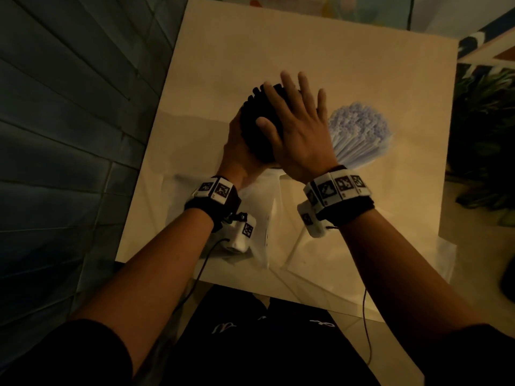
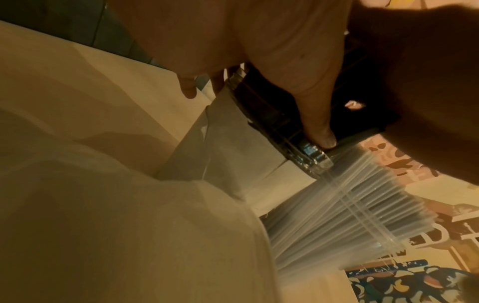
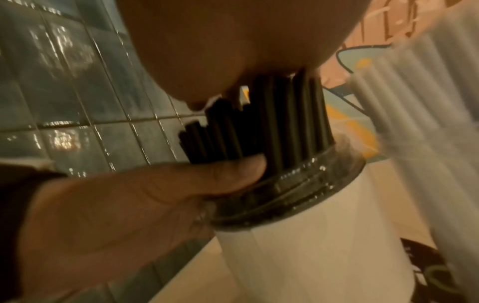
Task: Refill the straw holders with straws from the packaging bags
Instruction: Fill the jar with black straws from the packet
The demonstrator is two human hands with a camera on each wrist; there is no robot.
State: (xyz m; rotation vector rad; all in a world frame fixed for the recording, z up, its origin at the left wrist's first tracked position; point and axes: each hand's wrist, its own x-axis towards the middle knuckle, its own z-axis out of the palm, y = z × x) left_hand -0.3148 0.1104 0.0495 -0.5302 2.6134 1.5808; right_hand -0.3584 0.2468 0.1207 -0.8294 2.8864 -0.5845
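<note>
A bundle of black straws (image 1: 257, 143) stands in a white holder (image 3: 298, 256) with a clear rim (image 2: 308, 149) at the middle of the table. My left hand (image 1: 238, 146) grips the bundle and the holder's top from the left, its thumb (image 3: 207, 180) lying along the rim. Flat on the straw tops, with straight spread fingers, lies my right hand (image 1: 298, 132); its palm (image 3: 233, 51) touches the black straws (image 3: 285, 123). To the right a second holder is hidden under a fanned bunch of pale translucent straws (image 1: 359, 129).
The cream table (image 1: 278, 51) carries flat clear packaging bags near its front edge (image 1: 306, 260). A blue tiled wall (image 1: 69, 135) runs along the left. Dark plants (image 1: 485, 135) stand off the table's right side. The pale straws (image 3: 427, 123) are close beside my right wrist.
</note>
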